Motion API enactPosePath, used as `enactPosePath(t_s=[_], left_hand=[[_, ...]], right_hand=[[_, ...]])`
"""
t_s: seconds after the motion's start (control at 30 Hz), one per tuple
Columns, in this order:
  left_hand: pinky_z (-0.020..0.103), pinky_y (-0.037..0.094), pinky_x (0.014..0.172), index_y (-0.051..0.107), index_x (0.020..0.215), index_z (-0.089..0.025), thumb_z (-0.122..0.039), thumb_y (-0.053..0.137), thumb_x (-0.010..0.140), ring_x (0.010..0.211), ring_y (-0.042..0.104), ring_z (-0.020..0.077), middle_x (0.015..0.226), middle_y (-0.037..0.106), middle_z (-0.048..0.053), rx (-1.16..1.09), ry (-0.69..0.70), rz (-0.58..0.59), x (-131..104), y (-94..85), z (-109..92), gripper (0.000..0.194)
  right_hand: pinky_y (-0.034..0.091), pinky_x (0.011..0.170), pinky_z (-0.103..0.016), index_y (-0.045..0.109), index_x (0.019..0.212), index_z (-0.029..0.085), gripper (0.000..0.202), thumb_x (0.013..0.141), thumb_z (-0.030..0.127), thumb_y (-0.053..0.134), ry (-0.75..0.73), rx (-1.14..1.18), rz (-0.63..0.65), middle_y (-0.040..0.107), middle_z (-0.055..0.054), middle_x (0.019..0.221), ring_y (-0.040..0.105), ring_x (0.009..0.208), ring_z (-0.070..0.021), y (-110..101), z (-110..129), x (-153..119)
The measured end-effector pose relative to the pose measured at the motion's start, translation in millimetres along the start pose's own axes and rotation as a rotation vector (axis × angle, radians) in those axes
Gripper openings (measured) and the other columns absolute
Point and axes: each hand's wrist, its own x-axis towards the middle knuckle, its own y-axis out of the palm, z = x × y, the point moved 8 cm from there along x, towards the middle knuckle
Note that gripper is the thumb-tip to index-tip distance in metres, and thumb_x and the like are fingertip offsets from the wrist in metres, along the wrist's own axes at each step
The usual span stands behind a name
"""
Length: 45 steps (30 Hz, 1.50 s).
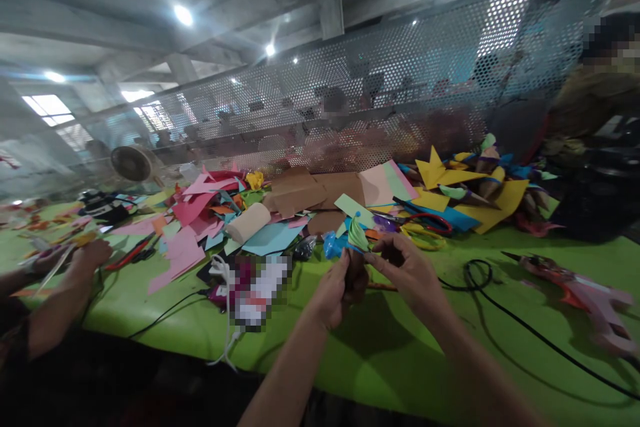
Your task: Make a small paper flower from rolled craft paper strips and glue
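Observation:
Between my hands is a small paper craft piece (357, 237) with a pale green folded top, a blue part beneath it and a brown lower part. My left hand (331, 290) is closed round the brown part and holds it up over the table. At the blue edge, the fingers of my right hand (406, 270) pinch together; whatever lies in the pinch is too small to make out. Just behind lie red-handled scissors (435, 221), a yellow-handled pair (424, 237) and a crumpled blue piece (330, 245).
A pink glue gun (583, 297) with a black cord (520, 320) lies at right. Coloured paper scraps (193, 233), a paper roll (249, 223) and a power strip (260, 297) cover the left and middle. A co-worker's hands (93, 257) work at far left; a perforated screen (350, 100) stands behind.

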Motion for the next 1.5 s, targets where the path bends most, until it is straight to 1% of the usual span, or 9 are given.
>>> enactPosePath(t_s=[0.2, 0.47, 0.73, 0.9, 1.1, 1.17, 1.27, 1.4, 1.5], left_hand=[[0.017, 0.011, 0.039, 0.041, 0.07, -0.02, -0.074, 0.066, 0.072, 0.042, 0.02, 0.0034, 0.054, 0.035, -0.009, 0.031, 0.0, -0.005, -1.5, 1.2, -0.2, 0.06], [0.018, 0.023, 0.044, 0.049, 0.078, -0.02, -0.075, 0.064, 0.073, 0.051, 0.034, 0.0067, 0.061, 0.04, -0.007, 0.104, 0.018, -0.137, -2.5, -10.2, 3.2, 0.057], [0.019, 0.018, 0.044, 0.05, 0.078, -0.02, -0.073, 0.065, 0.074, 0.049, 0.029, 0.0064, 0.059, 0.037, -0.008, 0.104, 0.033, -0.093, -1.7, -6.3, 1.4, 0.056], [0.019, 0.024, 0.046, 0.056, 0.086, -0.019, -0.073, 0.067, 0.071, 0.051, 0.034, 0.0072, 0.062, 0.043, -0.007, 0.124, 0.052, -0.173, -0.9, -15.1, 3.6, 0.057], [0.019, 0.022, 0.045, 0.057, 0.09, -0.018, -0.07, 0.064, 0.077, 0.05, 0.034, 0.007, 0.062, 0.045, -0.006, 0.155, 0.096, -0.129, -0.1, -11.6, 0.8, 0.054], [0.019, 0.023, 0.045, 0.057, 0.09, -0.018, -0.072, 0.064, 0.075, 0.049, 0.035, 0.0069, 0.062, 0.047, -0.006, 0.141, 0.081, -0.15, -0.1, -12.7, -0.7, 0.056], [0.019, 0.023, 0.044, 0.059, 0.095, -0.016, -0.077, 0.064, 0.071, 0.047, 0.035, 0.0071, 0.058, 0.046, -0.006, 0.072, 0.06, -0.16, 0.7, -13.6, -2.0, 0.065], [0.019, 0.026, 0.045, 0.06, 0.091, -0.017, -0.077, 0.07, 0.064, 0.048, 0.038, 0.0071, 0.058, 0.047, -0.006, -0.08, 0.015, -0.158, 3.1, -15.1, 0.8, 0.067], [0.019, 0.027, 0.046, 0.057, 0.081, -0.018, -0.076, 0.073, 0.061, 0.048, 0.039, 0.0065, 0.059, 0.047, -0.006, -0.145, -0.002, -0.153, 6.0, -14.1, -3.0, 0.063]], right_hand=[[0.041, 0.062, -0.03, 0.061, 0.083, 0.022, 0.019, 0.081, 0.037, 0.073, -0.006, -0.003, -0.024, 0.06, -0.002, 0.082, 0.053, 0.072, -0.0181, -0.9, 1.6, 0.0], [0.04, 0.062, -0.031, 0.061, 0.077, 0.023, 0.018, 0.08, 0.036, 0.072, -0.022, -0.037, -0.028, 0.054, -0.001, 0.078, 0.05, 0.071, -0.0181, -1.1, 11.6, -0.6], [0.041, 0.061, -0.03, 0.061, 0.073, 0.022, 0.02, 0.078, 0.039, 0.072, 0.015, 0.02, -0.021, 0.057, -0.002, 0.076, 0.052, 0.071, -0.0187, -1.1, 8.4, 1.3], [0.042, 0.061, -0.031, 0.062, 0.078, 0.022, 0.021, 0.079, 0.041, 0.07, 0.059, 0.061, 0.005, 0.057, -0.001, 0.075, 0.052, 0.068, -0.018, 1.5, 4.6, 0.3], [0.043, 0.061, -0.031, 0.06, 0.079, 0.022, 0.019, 0.08, 0.039, 0.07, 0.073, 0.112, -0.003, 0.057, 0.0, 0.075, 0.052, 0.068, -0.0177, 0.8, 1.5, 0.0], [0.043, 0.062, -0.031, 0.062, 0.083, 0.023, 0.016, 0.084, 0.037, 0.067, 0.026, 0.051, -0.058, 0.06, -0.002, 0.078, 0.054, 0.069, -0.0185, -5.9, 9.7, -1.7], [0.045, 0.071, -0.034, 0.066, 0.096, 0.025, 0.01, 0.09, 0.032, 0.061, -0.163, -0.123, -0.114, 0.067, -0.005, 0.094, 0.059, 0.082, -0.0218, -12.5, 33.8, -7.8], [0.043, 0.09, -0.042, 0.06, 0.115, 0.029, 0.022, 0.093, 0.025, 0.058, -0.433, -0.373, 0.001, 0.07, -0.006, 0.119, 0.059, 0.106, -0.0271, 3.0, 59.9, -19.3], [0.041, 0.092, -0.043, 0.056, 0.118, 0.028, 0.026, 0.092, 0.025, 0.06, -0.548, -0.526, 0.05, 0.067, -0.006, 0.13, 0.057, 0.112, -0.028, 13.5, 69.3, -23.6]])
